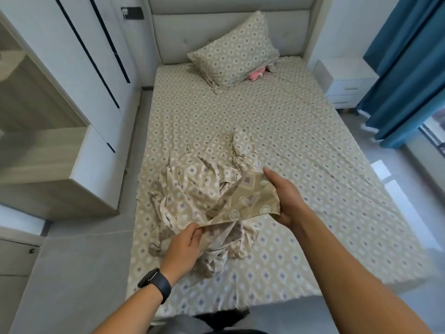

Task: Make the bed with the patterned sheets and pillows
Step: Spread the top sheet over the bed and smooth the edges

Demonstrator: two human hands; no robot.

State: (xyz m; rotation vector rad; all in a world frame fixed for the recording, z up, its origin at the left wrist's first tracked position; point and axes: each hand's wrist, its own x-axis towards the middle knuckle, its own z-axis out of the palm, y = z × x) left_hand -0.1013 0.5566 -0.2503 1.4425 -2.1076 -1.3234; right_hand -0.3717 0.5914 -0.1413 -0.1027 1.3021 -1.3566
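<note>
A beige diamond-patterned fitted sheet (301, 145) covers the whole bed. On its near left part lies a crumpled cloth (192, 189) of the same pattern, heaped loosely. My left hand (183, 247) pinches one edge of that cloth near the foot of the bed. My right hand (281, 201) grips another part of the same edge, so a short stretch of fabric is held up between the two hands. A patterned pillow (234, 51) leans against the grey headboard (216, 27) at the far end. Something pink (255, 75) peeks out from under the pillow.
A white wardrobe and a wood-topped cabinet (55, 169) stand close along the bed's left side. A white nightstand (346, 83) and blue curtains (404, 68) are at the right. Grey floor (79, 273) shows left of the bed's foot.
</note>
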